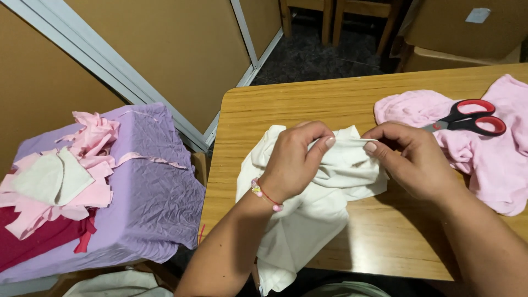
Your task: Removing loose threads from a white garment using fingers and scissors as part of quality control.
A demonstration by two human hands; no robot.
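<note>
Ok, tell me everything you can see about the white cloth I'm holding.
The white cloth is a soft, off-white garment-like piece, probably cotton knit, crumpled and folded on the wooden table. Its lower part hangs over the table's near edge toward the person. The left hand and right hand pinch its upper edge, stretching a short span taut between the fingertips. A hemmed edge shows at the bottom. It lies apart from the pink cloth.

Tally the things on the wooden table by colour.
White: 1, the white cloth pinched by the left hand and right hand.
Pink: 1, the pink garment.
Red and black: 1, the scissors lying on it.
Total: 3.
</note>
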